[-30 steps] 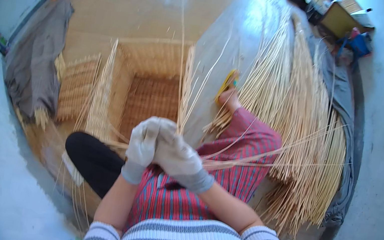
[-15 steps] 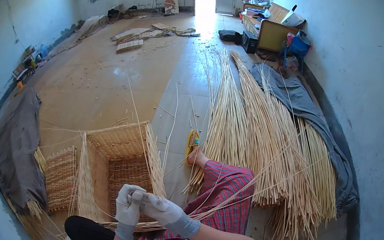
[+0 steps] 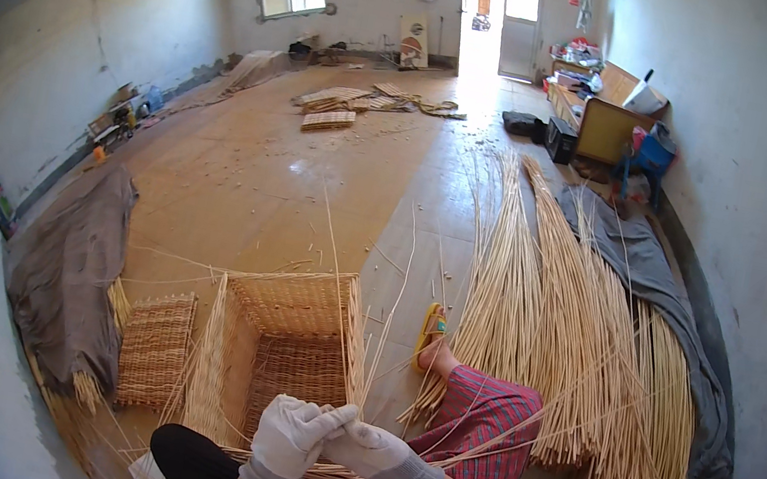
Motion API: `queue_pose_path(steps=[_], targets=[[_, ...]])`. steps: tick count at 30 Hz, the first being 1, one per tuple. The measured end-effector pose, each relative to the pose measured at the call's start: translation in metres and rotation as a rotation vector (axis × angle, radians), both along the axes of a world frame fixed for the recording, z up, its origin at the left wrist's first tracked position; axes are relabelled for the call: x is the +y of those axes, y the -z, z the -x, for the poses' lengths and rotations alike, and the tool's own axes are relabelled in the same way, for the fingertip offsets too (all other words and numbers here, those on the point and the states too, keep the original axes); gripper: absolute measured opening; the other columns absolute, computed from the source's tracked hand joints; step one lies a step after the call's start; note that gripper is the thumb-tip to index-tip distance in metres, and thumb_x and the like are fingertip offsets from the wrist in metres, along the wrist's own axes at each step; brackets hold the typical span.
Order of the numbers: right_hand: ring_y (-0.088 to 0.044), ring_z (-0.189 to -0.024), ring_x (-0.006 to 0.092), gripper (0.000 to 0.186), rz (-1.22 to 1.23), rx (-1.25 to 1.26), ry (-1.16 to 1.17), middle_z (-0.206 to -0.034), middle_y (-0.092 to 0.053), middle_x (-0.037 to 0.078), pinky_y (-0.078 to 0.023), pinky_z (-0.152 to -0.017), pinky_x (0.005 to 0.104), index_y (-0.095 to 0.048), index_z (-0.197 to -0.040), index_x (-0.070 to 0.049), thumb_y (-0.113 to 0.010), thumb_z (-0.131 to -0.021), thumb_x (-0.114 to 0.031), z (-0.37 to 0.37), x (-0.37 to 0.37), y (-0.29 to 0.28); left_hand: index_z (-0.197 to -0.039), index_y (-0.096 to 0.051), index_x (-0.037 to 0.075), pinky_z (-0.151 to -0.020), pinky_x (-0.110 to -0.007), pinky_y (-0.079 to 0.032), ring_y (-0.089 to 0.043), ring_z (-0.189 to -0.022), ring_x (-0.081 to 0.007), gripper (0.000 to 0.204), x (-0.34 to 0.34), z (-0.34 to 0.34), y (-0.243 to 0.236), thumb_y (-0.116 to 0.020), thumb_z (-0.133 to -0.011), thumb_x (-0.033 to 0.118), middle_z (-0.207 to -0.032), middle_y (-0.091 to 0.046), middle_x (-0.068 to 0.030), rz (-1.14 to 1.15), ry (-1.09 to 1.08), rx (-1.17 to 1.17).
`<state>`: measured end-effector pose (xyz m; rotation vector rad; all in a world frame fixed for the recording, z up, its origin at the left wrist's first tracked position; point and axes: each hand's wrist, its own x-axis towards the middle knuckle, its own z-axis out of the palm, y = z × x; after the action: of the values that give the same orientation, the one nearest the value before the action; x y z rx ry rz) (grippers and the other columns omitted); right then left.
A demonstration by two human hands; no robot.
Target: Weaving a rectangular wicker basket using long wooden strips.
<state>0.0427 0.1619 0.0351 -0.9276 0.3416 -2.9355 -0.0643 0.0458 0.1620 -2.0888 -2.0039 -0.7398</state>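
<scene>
A square woven wicker basket [image 3: 229, 346] stands in front of me, its open top facing me and its inside showing. Both my hands wear whitish gloves with grey cuffs and meet over its near rim. My left hand [image 3: 289, 439] is closed, fingers bent and pressed together. Against its fingertips, my right hand [image 3: 369, 448] is closed in a pinch. Whatever lies between the fingers is hidden. Thin wicker rods [image 3: 335, 257] rise from the basket's right side near the hands, and others run past my right wrist across my striped trousers [image 3: 482, 439].
Long bundles of pale rods [image 3: 540, 337] lie at right, partly under a grey cloth [image 3: 625, 250]. At left are a flat woven panel [image 3: 155, 349] and a dark cloth [image 3: 69, 268]. Farther off lie more panels [image 3: 327, 121], a black box [image 3: 559, 140] and a cluttered wooden desk [image 3: 604, 131].
The whole view has shifted, so the room sits farther right and lower. My hands stay together at the basket's near rim; the left hand has turned, its back now more toward me.
</scene>
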Motion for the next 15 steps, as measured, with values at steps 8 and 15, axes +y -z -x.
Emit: queue_pose_path(steps=[8, 15], targets=[[-0.04, -0.138, 0.0247, 0.042, 2.123, -0.557, -1.393, -0.145, -0.043, 0.014, -0.028, -0.12, 0.0349, -0.042, -0.14, -0.003, -0.038, -0.105, -0.026, -0.002, -0.008, -0.042, -0.101, -0.069, 0.012, -0.069, -0.041, -0.046, -0.058, -0.071, -0.0278, 0.024, -0.007, 0.007, -0.003, -0.064, -0.079, 0.005, -0.077, -0.062, -0.0039, 0.07, -0.208, 0.156], [-0.032, -0.145, 0.0231, 0.052, 2.517, -0.721, -1.303, -0.156, -0.035, 0.012, -0.025, -0.122, 0.0322, -0.031, -0.152, -0.001, -0.041, -0.102, -0.01, -0.022, 0.028, -0.139, -0.094, -0.066, 0.01, -0.059, -0.047, -0.043, -0.058, -0.065, -0.0376, 0.016, -0.01, 0.063, -0.01, -0.059, -0.08, 0.005, -0.076, -0.061, -0.014, -0.427, -0.553, 0.09]])
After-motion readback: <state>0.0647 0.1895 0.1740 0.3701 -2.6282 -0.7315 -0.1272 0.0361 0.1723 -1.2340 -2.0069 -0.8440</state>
